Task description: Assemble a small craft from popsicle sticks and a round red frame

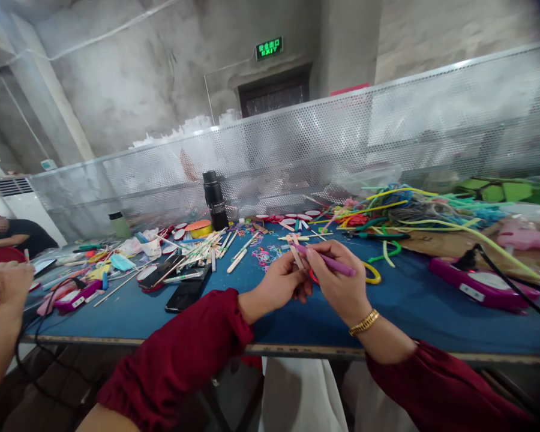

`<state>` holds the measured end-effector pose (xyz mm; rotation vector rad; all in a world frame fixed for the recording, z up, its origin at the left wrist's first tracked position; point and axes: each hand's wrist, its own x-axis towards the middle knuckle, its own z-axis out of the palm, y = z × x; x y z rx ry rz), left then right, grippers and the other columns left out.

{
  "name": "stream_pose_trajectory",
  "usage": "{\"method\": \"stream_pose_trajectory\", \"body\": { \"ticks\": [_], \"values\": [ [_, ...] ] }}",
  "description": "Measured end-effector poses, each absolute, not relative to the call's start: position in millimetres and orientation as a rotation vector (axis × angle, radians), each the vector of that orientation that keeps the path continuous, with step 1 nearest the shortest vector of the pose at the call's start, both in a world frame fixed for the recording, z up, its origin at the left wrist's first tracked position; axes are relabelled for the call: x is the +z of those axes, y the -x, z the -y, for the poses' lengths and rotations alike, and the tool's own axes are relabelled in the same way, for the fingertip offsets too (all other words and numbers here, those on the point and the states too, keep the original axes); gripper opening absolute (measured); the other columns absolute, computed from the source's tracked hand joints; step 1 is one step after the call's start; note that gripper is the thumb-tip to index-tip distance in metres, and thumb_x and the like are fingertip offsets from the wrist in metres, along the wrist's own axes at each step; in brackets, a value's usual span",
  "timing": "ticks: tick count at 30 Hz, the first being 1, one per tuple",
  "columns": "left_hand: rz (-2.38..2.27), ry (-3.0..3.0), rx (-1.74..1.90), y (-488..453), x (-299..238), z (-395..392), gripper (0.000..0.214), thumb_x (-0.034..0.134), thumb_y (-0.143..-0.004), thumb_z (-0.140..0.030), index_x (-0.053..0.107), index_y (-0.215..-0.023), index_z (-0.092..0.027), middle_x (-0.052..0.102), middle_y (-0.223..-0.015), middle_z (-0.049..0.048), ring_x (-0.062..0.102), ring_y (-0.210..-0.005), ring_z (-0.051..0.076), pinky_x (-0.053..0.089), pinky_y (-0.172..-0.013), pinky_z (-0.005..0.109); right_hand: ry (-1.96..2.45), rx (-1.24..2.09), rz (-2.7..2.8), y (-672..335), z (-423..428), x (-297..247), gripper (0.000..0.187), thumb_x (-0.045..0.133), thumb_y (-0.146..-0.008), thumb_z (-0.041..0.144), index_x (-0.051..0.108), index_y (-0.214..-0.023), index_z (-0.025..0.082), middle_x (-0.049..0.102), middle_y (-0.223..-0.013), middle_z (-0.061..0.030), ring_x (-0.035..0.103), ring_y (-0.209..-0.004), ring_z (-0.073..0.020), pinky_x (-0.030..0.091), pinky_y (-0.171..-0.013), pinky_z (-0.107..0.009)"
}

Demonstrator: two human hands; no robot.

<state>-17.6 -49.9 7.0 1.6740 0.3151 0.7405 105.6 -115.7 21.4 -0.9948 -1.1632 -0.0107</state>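
Observation:
Over the middle of the blue table, my two hands are close together. My left hand [281, 281] is closed on a pale, flat craft stick [296, 255], held slanting up between thumb and fingers. In my right hand [342, 285] a purple pen [337, 264] is gripped, its front end beside the stick; whether it touches cannot be made out. Just right of my right hand lies a yellow ring-shaped piece [372, 274]. A bit of red shows behind my fingers, partly hidden. Small coloured rubber bands [265, 257] lie scattered beyond my left hand.
Loose craft sticks [207, 249] pile up left, near a black phone [189, 291] and a black flask [215, 201]. Right are a purple power strip [481, 285] with a cable, and tangled cords [396, 207]. A co-worker's hand [9, 285] is at far left.

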Motion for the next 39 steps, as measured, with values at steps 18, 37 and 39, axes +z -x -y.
{"method": "stream_pose_trajectory", "body": {
  "ticks": [18, 37, 39],
  "values": [
    [-0.304, -1.657, 0.749, 17.2, 7.6, 50.8, 0.068, 0.074, -0.078, -0.075, 0.052, -0.109, -0.019, 0.062, -0.063, -0.0055, 0.054, -0.041, 0.010, 0.037, -0.042, 0.021, 1.054, -0.081, 1.201, -106.3, 116.4, 19.7, 0.016, 0.068, -0.088, 0.039, 0.069, -0.081, 0.024, 0.067, -0.066, -0.0004, 0.060, -0.056, -0.0166, 0.046, -0.053, -0.029],
    [-0.315, -1.642, 0.756, 16.7, 7.5, 50.1, 0.067, 0.076, -0.077, -0.073, 0.053, -0.106, -0.018, 0.062, -0.063, -0.0042, 0.053, -0.043, 0.011, 0.037, -0.045, 0.023, 1.063, -0.153, 1.222, -111.0, 113.6, 16.1, 0.017, 0.065, -0.091, 0.036, 0.069, -0.081, 0.023, 0.071, -0.069, -0.0016, 0.063, -0.061, -0.0180, 0.049, -0.059, -0.031],
    [-0.321, -1.638, 0.762, 16.7, 8.1, 51.0, 0.066, 0.076, -0.077, -0.072, 0.053, -0.107, -0.018, 0.062, -0.064, -0.0042, 0.053, -0.043, 0.011, 0.037, -0.045, 0.023, 1.058, -0.151, 1.226, -111.3, 113.2, 15.7, 0.016, 0.065, -0.090, 0.035, 0.070, -0.081, 0.023, 0.071, -0.069, -0.0014, 0.063, -0.060, -0.0177, 0.049, -0.059, -0.031]
  ]
}}
